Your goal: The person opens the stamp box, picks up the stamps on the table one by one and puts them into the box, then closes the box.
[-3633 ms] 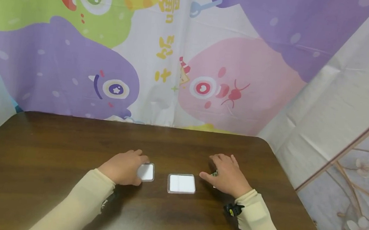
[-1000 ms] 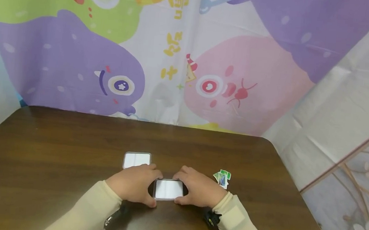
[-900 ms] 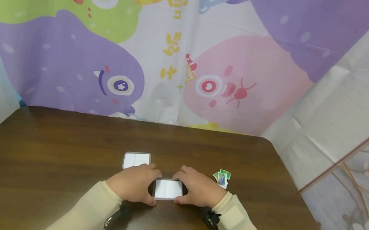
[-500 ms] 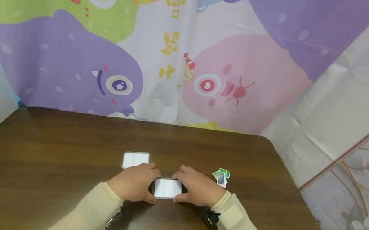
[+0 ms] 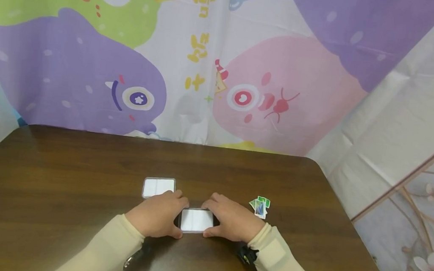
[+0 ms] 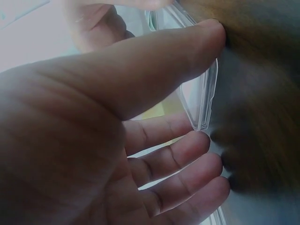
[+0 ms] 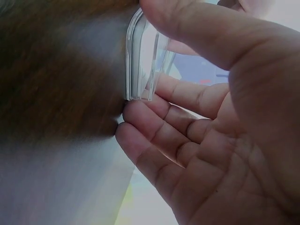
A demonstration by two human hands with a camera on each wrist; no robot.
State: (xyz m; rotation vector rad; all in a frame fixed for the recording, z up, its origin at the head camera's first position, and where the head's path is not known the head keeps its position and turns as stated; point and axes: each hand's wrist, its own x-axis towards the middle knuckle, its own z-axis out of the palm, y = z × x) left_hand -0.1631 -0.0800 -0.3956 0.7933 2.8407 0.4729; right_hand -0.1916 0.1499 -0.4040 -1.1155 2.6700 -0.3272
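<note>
A flat clear plastic case (image 5: pixel 197 221) with a white inside lies near the middle of the table, between both hands. My left hand (image 5: pixel 157 213) grips its left end, thumb at the near edge and fingers at the far edge. At the opposite end my right hand (image 5: pixel 235 218) pinches it the same way. In the right wrist view the case (image 7: pixel 136 61) shows stacked clear layers with a narrow gap between them at the corner. The left wrist view has the thumb across the case's edge (image 6: pixel 199 98), hiding part of it.
A second clear case (image 5: pixel 158 186) with a white inside lies just beyond the left hand, partly covered by it. Several small stamps (image 5: pixel 260 208), green and blue, lie in an overlapping pile right of the right hand. A printed curtain (image 5: pixel 187 120) hangs behind the brown table (image 5: pixel 85 159).
Since 3.6 s ago the left hand has left the left case and the right hand has come off the stamps; both now hold the middle case. Over the last second the hands barely move.
</note>
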